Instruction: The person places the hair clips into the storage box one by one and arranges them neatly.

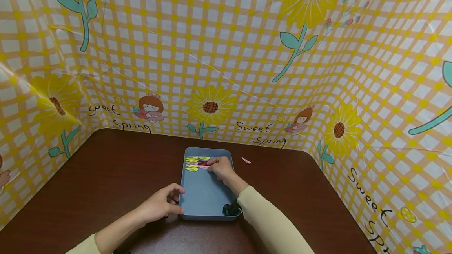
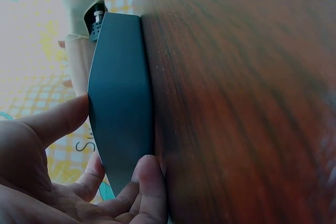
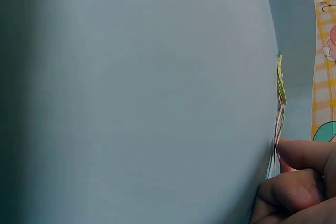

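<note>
A grey-blue rectangular tray (image 1: 206,193) lies on the table, with two columns of snap hair clips near its far left corner. The left column has yellow clips (image 1: 192,166) and a pink one among them. In the right column are a yellow clip (image 1: 204,158), red (image 1: 203,162) and a pink hair clip (image 1: 203,167). My right hand (image 1: 223,168) pinches the right end of the pink clip; its fingers partly hide the column. My left hand (image 1: 160,205) holds the tray's left side, the thumb on the rim and fingertips (image 2: 149,174) low against the wall.
A single pink clip (image 1: 246,160) lies on the dark wooden table (image 1: 282,191), right of the tray. The black wrist device (image 1: 231,208) on my right arm is over the tray's near right corner. A checked sunflower cloth (image 1: 226,62) hangs around the table's back and sides.
</note>
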A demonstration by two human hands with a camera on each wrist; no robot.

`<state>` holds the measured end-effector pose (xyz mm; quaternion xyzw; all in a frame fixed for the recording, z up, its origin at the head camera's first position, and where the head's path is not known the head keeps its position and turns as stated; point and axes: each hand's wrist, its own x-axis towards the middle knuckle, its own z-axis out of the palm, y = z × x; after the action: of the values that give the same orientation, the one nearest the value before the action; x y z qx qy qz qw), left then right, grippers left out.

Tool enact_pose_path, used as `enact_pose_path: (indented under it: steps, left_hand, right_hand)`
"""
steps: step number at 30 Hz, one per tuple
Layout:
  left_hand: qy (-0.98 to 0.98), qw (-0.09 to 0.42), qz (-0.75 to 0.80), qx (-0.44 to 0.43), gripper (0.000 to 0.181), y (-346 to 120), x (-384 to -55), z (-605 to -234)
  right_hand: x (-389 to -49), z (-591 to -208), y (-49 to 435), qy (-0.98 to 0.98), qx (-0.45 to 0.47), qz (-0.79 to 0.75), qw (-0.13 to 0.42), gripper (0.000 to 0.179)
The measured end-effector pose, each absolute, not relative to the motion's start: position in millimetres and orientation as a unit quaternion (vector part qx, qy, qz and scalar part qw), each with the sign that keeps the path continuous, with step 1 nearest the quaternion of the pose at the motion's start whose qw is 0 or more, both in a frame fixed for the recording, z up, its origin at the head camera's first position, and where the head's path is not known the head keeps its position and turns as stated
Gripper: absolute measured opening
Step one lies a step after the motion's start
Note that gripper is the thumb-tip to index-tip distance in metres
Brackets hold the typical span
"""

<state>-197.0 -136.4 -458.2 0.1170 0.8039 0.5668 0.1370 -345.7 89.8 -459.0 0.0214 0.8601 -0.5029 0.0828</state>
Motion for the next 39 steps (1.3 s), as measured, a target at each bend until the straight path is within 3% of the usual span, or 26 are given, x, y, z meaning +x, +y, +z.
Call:
enact_pose_path:
  steps: [16, 39]
  left_hand:
    - [0.801, 0.138, 0.571, 0.116, 0.048, -136.0, -196.0, -458.8]
    - [0.799, 0.136, 0.573, 0.118, 0.049, -136.0, -195.3, -458.8]
  right_hand:
    - [-347.4, -457.9, 92.8, 0.842, 0.009, -0.534, 0.083, 0.019]
    - [-349.3, -415.3, 116.7, 0.838, 0.005, -0.543, 0.059, 0.026]
